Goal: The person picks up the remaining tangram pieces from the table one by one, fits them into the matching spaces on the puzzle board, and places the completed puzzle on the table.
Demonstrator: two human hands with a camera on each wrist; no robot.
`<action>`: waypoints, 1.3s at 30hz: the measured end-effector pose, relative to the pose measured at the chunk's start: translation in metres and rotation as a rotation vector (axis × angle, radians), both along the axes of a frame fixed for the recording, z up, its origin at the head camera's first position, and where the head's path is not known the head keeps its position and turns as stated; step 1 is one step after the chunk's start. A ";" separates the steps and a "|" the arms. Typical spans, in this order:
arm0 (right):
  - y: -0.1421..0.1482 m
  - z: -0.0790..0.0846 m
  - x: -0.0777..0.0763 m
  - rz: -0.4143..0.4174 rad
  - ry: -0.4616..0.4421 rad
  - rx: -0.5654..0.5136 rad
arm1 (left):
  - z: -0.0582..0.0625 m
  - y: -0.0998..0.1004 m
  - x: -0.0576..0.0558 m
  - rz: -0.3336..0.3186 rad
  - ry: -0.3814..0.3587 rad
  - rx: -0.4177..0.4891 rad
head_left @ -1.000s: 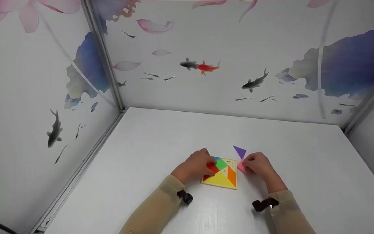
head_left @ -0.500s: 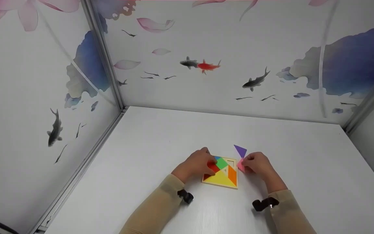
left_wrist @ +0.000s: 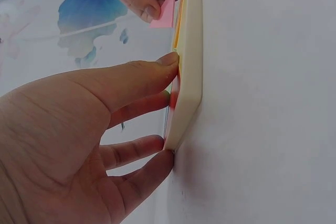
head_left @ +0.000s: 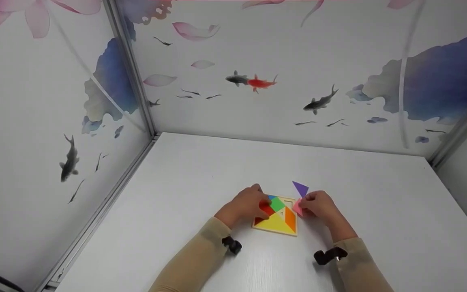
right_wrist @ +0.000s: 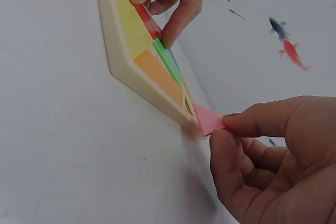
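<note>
A tangram tray (head_left: 274, 232) lies on the white table, holding a yellow triangle (head_left: 275, 224), an orange piece (head_left: 290, 219), a green square (head_left: 277, 205), a red piece (right_wrist: 148, 22) and a partly hidden blue one. My left hand (head_left: 243, 206) rests on its left side, fairly straight fingers pressing the pieces and edge. Between thumb and finger, my right hand (head_left: 318, 206) pinches a pink triangle (right_wrist: 209, 121) at the tray's right rim. In the head view, two recesses, upper right and centre, show bare wood. A purple triangle (head_left: 300, 188) lies just behind my right hand.
The white tabletop (head_left: 201, 162) extends around the tray. Panels printed with fish and petals stand behind (head_left: 258, 109) and at both sides, joined by metal posts (head_left: 130, 69). Each wrist carries a small black camera, the left one (head_left: 232, 245) near the tray's front.
My right hand has moved slightly left with the pink triangle, bringing it up to the tray's right rim. The left hand keeps its place on the tray.
</note>
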State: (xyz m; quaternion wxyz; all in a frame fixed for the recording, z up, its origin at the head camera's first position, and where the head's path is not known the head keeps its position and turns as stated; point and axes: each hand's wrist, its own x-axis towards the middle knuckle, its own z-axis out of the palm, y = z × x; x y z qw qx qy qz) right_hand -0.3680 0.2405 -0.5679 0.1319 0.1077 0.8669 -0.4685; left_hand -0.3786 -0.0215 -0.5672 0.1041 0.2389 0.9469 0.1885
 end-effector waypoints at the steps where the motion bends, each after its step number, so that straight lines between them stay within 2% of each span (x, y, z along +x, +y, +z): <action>1: -0.001 0.000 0.000 0.000 0.004 0.002 | 0.000 0.000 0.000 0.001 -0.001 0.000; 20: -0.017 -0.001 0.004 -0.018 0.044 -0.024 | -0.001 -0.002 -0.003 -0.043 0.023 -0.017; 30: -0.022 0.002 0.006 -0.014 0.048 -0.013 | 0.000 -0.001 -0.002 -0.030 0.008 -0.014; 39: -0.027 0.003 0.006 0.023 0.044 -0.029 | 0.001 -0.001 0.000 -0.031 0.010 -0.014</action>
